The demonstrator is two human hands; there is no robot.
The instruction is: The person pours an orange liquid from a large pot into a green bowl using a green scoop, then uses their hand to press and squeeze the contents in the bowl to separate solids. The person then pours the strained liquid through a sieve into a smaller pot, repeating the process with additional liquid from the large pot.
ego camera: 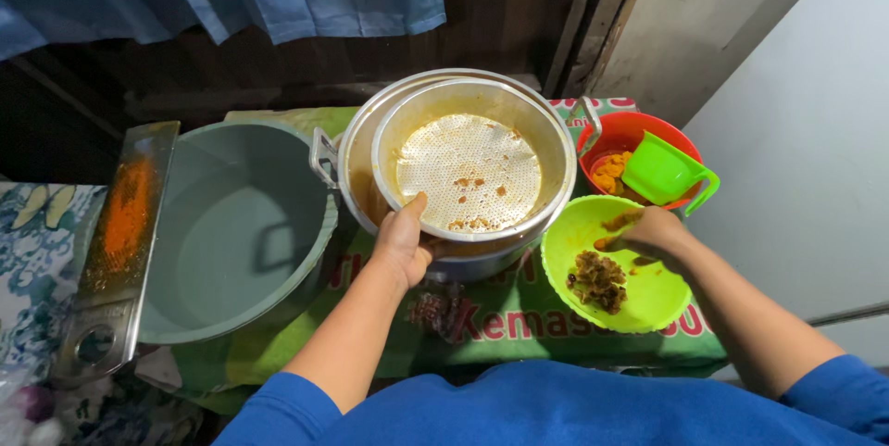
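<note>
**Straining at the pot: pulp coming out, liquid below unseen**

- Far left: a metal grater (116, 251) lies along the rim of a grey-green basin (231, 233), its face caked with orange paste. Grating looks finished, as a judgement. The basin's inside shows no contents I can make out; a dark handle-shaped patch sits on its floor, reflection or shadow, cannot tell which.
- Centre: a metal sieve bowl (472, 168) with a perforated bottom sits inside a larger metal pot (356, 163). Only a few orange-brown scraps cling to the holes, so most of the pulp seems already cleared. The left hand (403, 242) grips the sieve's near rim, thumb over the edge, fingers underneath and out of sight.
- Right of centre: a lime green bowl (616, 265) on the worktop (519, 321) holds 1 clump of dark brown pulp (597, 281). The right hand (653, 231) rests on its far rim, fingers curled loosely downward; whether they pinch anything is hidden by the knuckles.
- Far right: a red tub (616, 131) with yellow-orange pieces, not yet worked by the look of them, and a green cup (667, 173) resting in it.
- Hidden: the pot's contents under the sieve, the tub's depth behind the cup, and the worktop's printed cloth beneath the vessels.
</note>
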